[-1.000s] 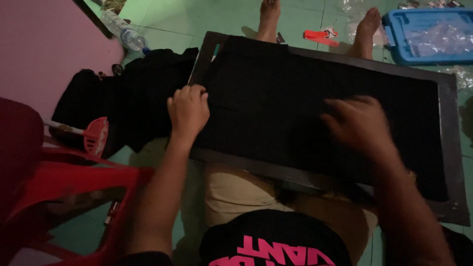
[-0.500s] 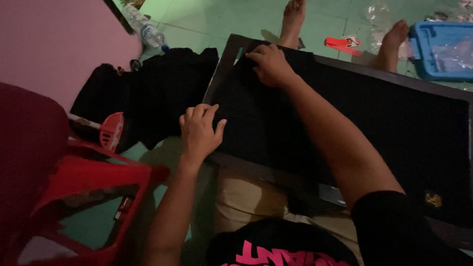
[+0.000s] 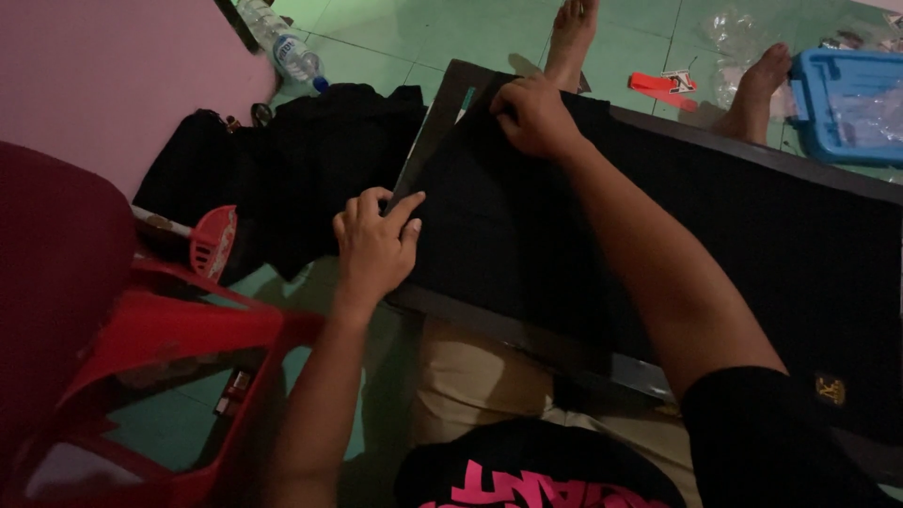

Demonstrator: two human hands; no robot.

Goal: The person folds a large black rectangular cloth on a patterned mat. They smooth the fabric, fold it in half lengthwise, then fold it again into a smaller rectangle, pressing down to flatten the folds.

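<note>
Black fabric (image 3: 677,235) is the largest thing I see, spread flat over a dark framed board (image 3: 527,329) that lies across the person's lap, its grey border showing along the near and left edges. Green tiled floor (image 3: 395,47) runs beyond it, with two bare feet resting past the far edge of the board. To the left of the board a heap of black cloth (image 3: 292,169) lies on the floor, and nearer me a red plastic chair (image 3: 160,348) fills the lower left corner. A blue plastic tray (image 3: 847,94) sits at the upper right, well apart from both hands.

My right hand (image 3: 534,118) reaches across to the far left corner of the board; its fingers are curled down and pressed on the fabric there, though I cannot tell whether they pinch it. My left hand (image 3: 376,245) rests at the board's left edge, fingers bent and loosely spread, tips touching the fabric's edge and the grey border, with nothing clearly gripped.

Smaller things: a clear water bottle (image 3: 282,47) lies at the top left, and a red cutter (image 3: 663,87) lies between the feet.
</note>
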